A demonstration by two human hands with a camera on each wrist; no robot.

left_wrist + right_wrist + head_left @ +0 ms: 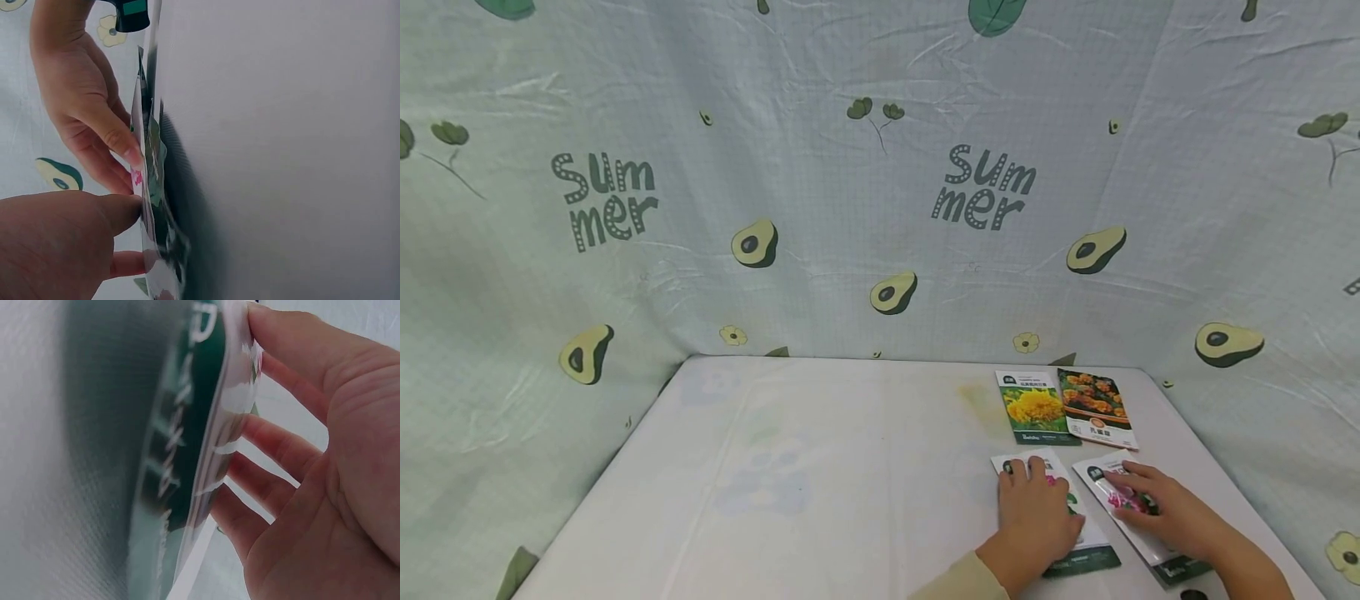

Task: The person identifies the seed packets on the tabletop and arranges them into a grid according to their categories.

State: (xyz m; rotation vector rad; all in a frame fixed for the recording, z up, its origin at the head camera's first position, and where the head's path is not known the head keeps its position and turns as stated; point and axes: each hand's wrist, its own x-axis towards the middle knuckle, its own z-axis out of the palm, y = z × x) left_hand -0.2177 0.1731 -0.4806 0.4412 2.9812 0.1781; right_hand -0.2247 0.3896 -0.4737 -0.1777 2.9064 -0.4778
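Observation:
Four seed packets lie at the right of the white table, two by two. My left hand (1033,512) rests on the near left packet (1082,562), covering much of its front. Beside it, my right hand (1176,508) touches the near right packet (1097,477), a white one with pink flowers and a green lower band. In the right wrist view, the spread fingers and thumb of the right hand (331,425) lie against the face of a glossy packet (209,394). From the left wrist, the left hand's thumb (119,212) meets a packet's surface.
Behind the hands lie a yellow-flower packet (1033,408) and an orange-flower packet (1093,404), their edges overlapping. The white table (820,483) extends to the left. A pale curtain (850,208) printed with avocados hangs behind and along both sides.

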